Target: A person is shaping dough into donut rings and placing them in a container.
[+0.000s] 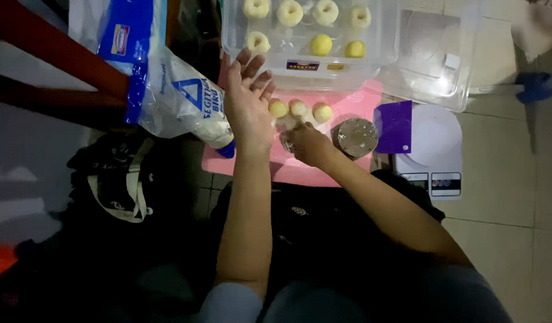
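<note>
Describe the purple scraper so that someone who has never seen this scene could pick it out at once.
Start at the pink mat on the floor in front of the person. At its right edge, a white kitchen scale sits on the tiles. The purple scraper is the flat, square-cornered card leaning over the scale's left side, beside a round foil-covered cup; it is the only purple thing here.

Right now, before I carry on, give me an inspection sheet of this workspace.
Surface: pink mat on a tiled floor.
Job's things: three dough balls on the mat; more shaped pieces in a clear tub.
Clutter: flour bag, round container, purple scraper, white scale, clear lid.
Grippers: left hand open, palm up, empty; right hand closed low on the mat, its contents hidden.
Cables: nothing seen.
Surroundings: dark bag at left; dim light.
</note>
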